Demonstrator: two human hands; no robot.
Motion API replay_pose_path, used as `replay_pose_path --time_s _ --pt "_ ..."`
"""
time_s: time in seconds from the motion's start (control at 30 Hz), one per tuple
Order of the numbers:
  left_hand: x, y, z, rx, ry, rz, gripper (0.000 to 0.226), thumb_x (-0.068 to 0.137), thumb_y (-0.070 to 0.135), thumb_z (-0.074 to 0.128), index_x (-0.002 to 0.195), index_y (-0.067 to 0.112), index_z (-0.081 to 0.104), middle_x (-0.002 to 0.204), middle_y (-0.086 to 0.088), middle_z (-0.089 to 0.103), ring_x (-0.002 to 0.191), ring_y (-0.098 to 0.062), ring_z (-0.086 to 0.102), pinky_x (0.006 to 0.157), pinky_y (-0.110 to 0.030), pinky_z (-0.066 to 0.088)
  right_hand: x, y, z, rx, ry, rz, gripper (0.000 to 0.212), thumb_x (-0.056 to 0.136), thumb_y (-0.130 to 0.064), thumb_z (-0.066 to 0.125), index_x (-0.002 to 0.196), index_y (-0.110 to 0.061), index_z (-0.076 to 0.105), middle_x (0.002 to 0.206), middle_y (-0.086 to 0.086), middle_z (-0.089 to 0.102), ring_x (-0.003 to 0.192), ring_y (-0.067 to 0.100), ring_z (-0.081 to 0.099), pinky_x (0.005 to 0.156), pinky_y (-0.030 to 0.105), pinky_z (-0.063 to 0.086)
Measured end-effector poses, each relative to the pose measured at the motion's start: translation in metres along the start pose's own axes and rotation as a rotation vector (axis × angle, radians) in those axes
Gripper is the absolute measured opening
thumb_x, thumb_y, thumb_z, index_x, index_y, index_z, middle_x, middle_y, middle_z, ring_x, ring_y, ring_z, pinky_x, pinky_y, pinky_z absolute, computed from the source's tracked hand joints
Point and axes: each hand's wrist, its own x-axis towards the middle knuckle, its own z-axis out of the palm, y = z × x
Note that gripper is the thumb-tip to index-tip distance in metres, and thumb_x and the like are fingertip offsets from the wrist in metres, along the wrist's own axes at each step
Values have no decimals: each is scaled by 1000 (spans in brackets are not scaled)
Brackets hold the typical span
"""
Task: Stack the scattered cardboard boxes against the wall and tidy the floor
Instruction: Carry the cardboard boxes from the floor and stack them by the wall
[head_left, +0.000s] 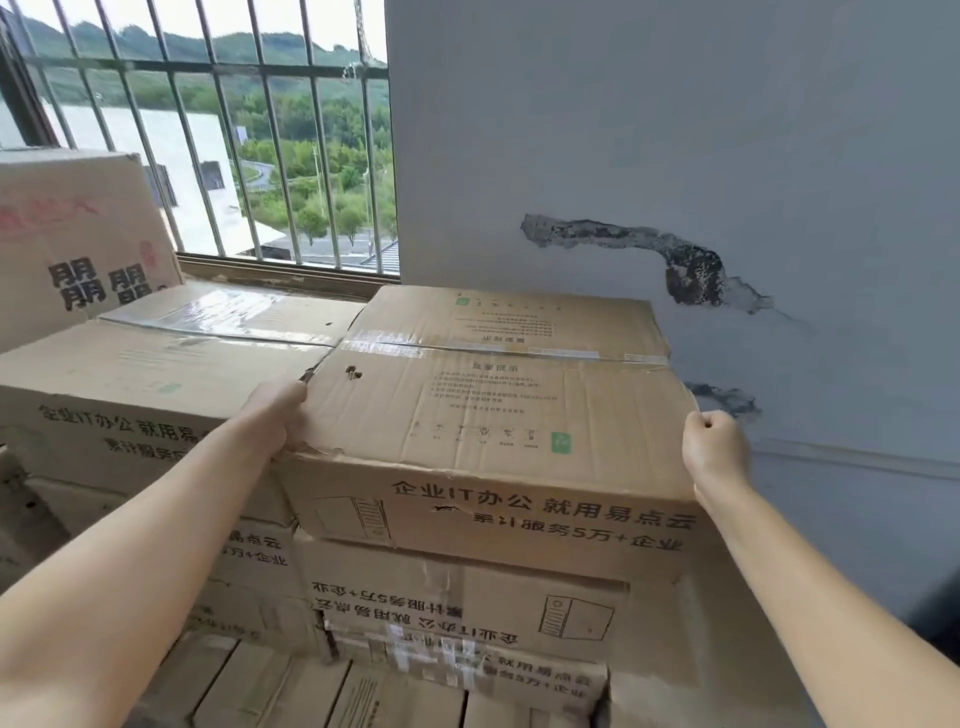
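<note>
A taped brown cardboard box (498, 410) with black printed characters sits on top of a stack of like boxes (467, 603), its far end close to the grey wall (675, 130). My left hand (278, 413) grips the top box at its left front corner, fingers hidden behind the edge. My right hand (714, 449) is at the box's right side near the front corner, fingers curled against the cardboard.
A second stack of boxes (156, 374) stands to the left, with another box (67, 228) printed in red and black on top at the far left. A barred window (208, 135) lies behind them. The wall has a patch of peeled paint (691, 265). More boxes (337, 696) lie low in front.
</note>
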Motion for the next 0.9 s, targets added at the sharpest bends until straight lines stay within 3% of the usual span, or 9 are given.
replay_pose_path --time_s 0.2,0.27,0.33,0.43,0.5,0.6,0.67,0.77,0.9 --pt "24 -16 10 99 -49 20 21 87 0 39 69 9 44 74 -10 40 54 -20 42 46 -20 31 5 22 41 -66 -38 95 23 99 -16 34 87 -4 49 83 13 53 77 28 47 65 33 35" --pt "24 -24 12 76 -113 58 21 90 1 38 91 11 57 81 -7 48 57 -18 48 36 -15 35 6 21 42 -83 -37 103 23 99 -16 34 89 -3 51 87 14 55 79 28 48 66 33 36" --pt "18 -32 9 36 -129 117 31 94 7 41 117 17 58 101 -4 55 85 -21 53 58 -22 47 6 20 39 -110 -68 97 23 99 -17 35 93 -3 53 90 15 56 80 28 48 67 33 35" --pt "11 -53 0 24 -110 138 30 97 20 46 123 15 59 123 -5 58 111 -23 51 91 -34 45 0 21 29 -138 -165 77 22 99 -20 39 101 -5 54 91 11 55 78 25 47 62 32 33" --pt "5 -70 -7 -39 -126 93 35 97 32 49 124 14 59 128 -8 58 114 -25 52 103 -43 42 -6 29 20 -111 -242 83 26 99 -28 41 108 -9 56 98 9 59 85 26 51 71 34 40" --pt "-4 -88 -13 -128 -147 22 35 96 42 48 125 23 56 123 -2 55 109 -24 51 92 -43 48 -21 52 8 2 -341 186 46 96 -45 45 130 -15 52 125 -1 56 120 26 50 100 39 39" --pt "-8 -92 -12 -206 -168 -11 31 98 41 46 123 25 55 123 -2 54 108 -26 53 87 -45 50 -31 62 5 153 -383 299 59 91 -55 48 139 -19 46 136 -1 53 126 27 48 107 50 35" --pt "-5 -86 -10 -179 -141 33 41 100 38 42 138 22 45 131 0 48 120 -27 47 97 -53 45 -41 60 11 335 -366 350 43 98 -43 44 134 -20 46 126 5 58 117 32 53 96 64 39" --pt "12 -73 -9 -173 -115 54 46 97 39 40 141 25 42 138 1 45 123 -27 46 100 -55 42 -46 44 19 427 -309 341 59 97 -44 46 148 -20 28 145 6 44 127 33 45 87 68 41"
